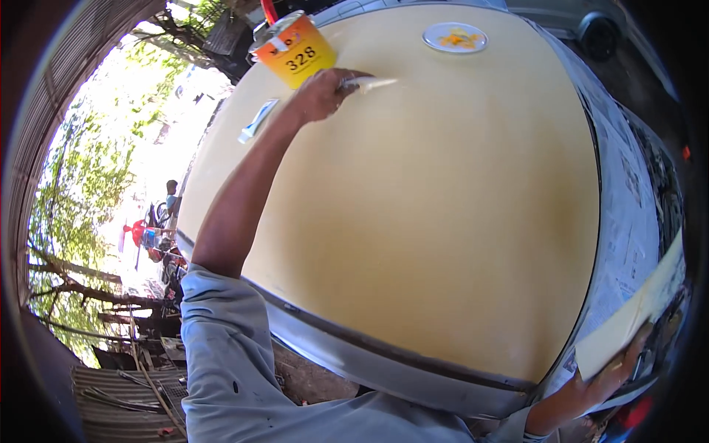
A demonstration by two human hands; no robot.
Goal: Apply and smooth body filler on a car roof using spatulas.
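Observation:
My left hand (319,97) reaches across a broad cream-coated vehicle panel (436,199), gripping a thin, pale-bladed spreader (377,83) that points right. Just beyond it stands an orange and yellow can (292,46) with a red handle-like piece sticking up. A white and blue tube (258,119) lies left of that hand. My right hand (613,365), at the lower right, holds a long flat cream board (624,310) beside the panel's papered edge. A round white lid or plate (455,38) with orange-yellow smears rests on the panel's far part.
White paper masking (620,184) runs along the right edge. Another vehicle (550,18) stands beyond at the upper right. Outdoors at left are trees, a person in red (139,232), another person (171,193) and parked two-wheelers. Corrugated sheet (111,402) lies at the lower left.

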